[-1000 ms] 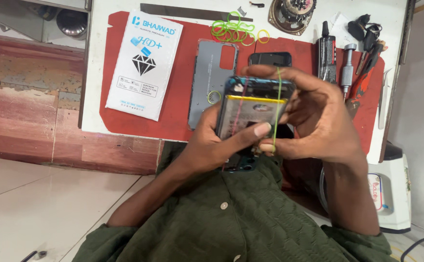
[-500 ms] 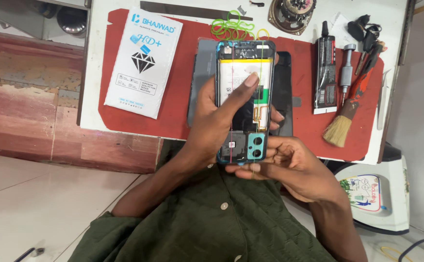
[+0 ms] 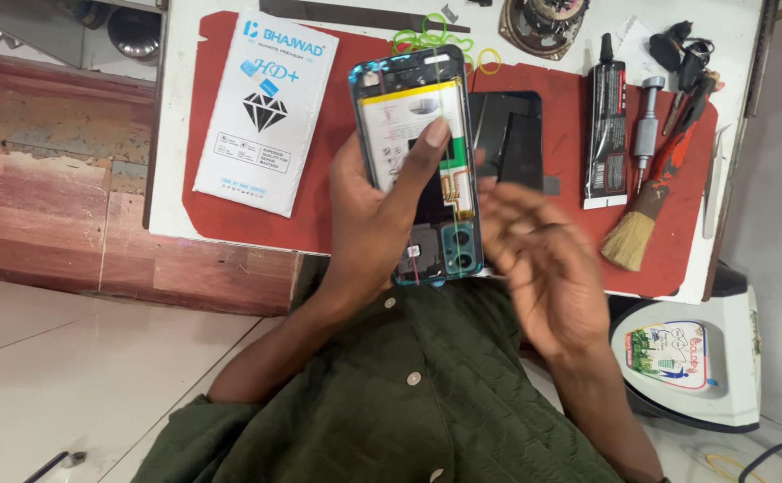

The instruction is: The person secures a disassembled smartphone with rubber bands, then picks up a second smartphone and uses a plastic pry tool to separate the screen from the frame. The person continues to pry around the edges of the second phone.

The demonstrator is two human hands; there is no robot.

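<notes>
My left hand [image 3: 369, 215] holds an opened smartphone [image 3: 409, 107] upright over the red mat [image 3: 230, 215]. The phone has a teal frame, its back is off, and the battery and camera module show. A thin green rubber band runs lengthwise around it. My thumb presses on the battery. My right hand [image 3: 543, 259] hovers just right of the phone's lower end, fingers spread and blurred, holding nothing. A dark phone panel [image 3: 512, 134] lies on the mat behind the phone.
A white flat packet [image 3: 266, 112] lies on the mat at left. Green and yellow rubber bands [image 3: 427, 36], a black glue tube [image 3: 606, 134], a screwdriver [image 3: 648, 125], a brush [image 3: 646, 210] and tweezers [image 3: 711, 179] lie at right. A white appliance [image 3: 695, 367] stands below the table edge.
My right hand has let go of the phone's lower end and drawn off to the right, fingers opening. My left hand keeps the phone, now alone.
</notes>
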